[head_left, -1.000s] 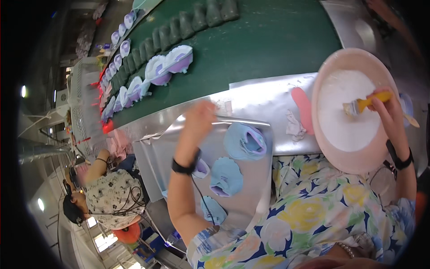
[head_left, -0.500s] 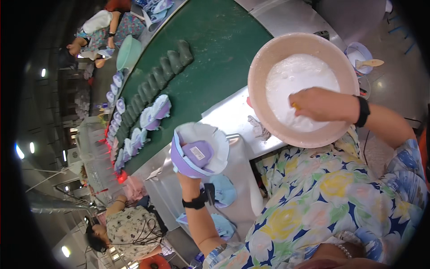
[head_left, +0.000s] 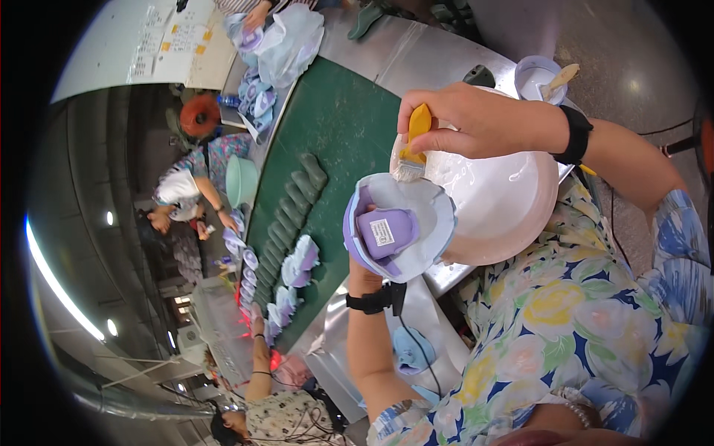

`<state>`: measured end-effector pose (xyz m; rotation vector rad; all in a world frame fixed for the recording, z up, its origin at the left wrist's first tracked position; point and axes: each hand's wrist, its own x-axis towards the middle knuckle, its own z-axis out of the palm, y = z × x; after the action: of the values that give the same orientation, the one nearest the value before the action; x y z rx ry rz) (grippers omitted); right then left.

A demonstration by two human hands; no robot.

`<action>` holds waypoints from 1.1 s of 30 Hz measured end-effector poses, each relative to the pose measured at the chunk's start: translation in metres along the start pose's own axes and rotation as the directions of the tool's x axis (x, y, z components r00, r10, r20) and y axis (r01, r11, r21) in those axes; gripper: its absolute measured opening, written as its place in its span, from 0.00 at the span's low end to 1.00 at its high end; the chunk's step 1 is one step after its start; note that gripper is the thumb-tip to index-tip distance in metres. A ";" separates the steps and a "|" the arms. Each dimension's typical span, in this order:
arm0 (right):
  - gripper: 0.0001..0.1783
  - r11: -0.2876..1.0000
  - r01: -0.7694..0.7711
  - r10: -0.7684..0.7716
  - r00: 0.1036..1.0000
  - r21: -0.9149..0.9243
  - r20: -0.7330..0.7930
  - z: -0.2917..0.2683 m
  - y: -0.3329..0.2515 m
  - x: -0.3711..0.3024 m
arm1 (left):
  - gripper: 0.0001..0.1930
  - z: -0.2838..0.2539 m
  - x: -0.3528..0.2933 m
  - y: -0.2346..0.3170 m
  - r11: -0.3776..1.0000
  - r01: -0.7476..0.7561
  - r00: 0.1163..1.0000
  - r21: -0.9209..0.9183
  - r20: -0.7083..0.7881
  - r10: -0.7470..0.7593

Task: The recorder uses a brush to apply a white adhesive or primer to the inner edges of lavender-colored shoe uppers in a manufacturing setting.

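Note:
My left hand (head_left: 363,278) holds up a purple and light blue shoe upper (head_left: 428,204), its open inside turned upward and a white label showing. Most of the left fingers are hidden behind it. In my right hand (head_left: 480,123) is a brush with a yellow handle (head_left: 419,126), gripped between thumb and fingers. Its pale bristles touch the rim of the upper. Just beyond, partly covered by the right hand and the upper, stands a large pinkish basin (head_left: 547,230) of white liquid.
Dark green shoe lasts (head_left: 301,197) line up on the green conveyor belt (head_left: 349,111), beside more uppers (head_left: 301,260). A small tub (head_left: 529,70) with a wooden-handled brush stands beyond the basin. Another upper (head_left: 413,349) lies on the metal surface below. Two co-workers are at the left.
My right hand has come up out of the basin, bringing the brush to the upper's rim. My left hand has brought the upper closer to the basin. The whole view has shifted.

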<state>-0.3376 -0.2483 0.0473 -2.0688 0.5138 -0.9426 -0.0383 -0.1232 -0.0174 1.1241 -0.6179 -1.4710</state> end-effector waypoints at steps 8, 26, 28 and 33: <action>0.18 0.972 -0.234 0.221 0.949 -0.032 -0.227 0.011 0.011 -0.024 | 0.34 0.017 0.002 -0.024 0.949 -0.310 0.948 0.057 -0.055 0.313; 0.16 0.877 -0.284 0.385 0.897 0.388 -0.215 0.040 -0.004 -0.043 | 0.28 -0.013 0.009 -0.022 0.303 -0.562 0.673 0.770 0.214 0.708; 0.15 0.923 -0.161 0.254 0.937 0.349 -0.238 0.033 -0.004 -0.046 | 0.26 -0.043 -0.002 -0.011 0.010 -0.388 0.819 0.922 0.340 0.462; 0.12 0.969 0.232 -0.202 0.942 0.086 -0.267 0.037 0.002 -0.051 | 0.23 -0.019 -0.012 -0.051 0.948 -0.039 0.979 0.317 0.204 -0.028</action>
<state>-0.3421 -0.2000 0.0080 -1.9362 0.3558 -1.3513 -0.0451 -0.0958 -0.0659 1.2216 -1.0340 -1.5292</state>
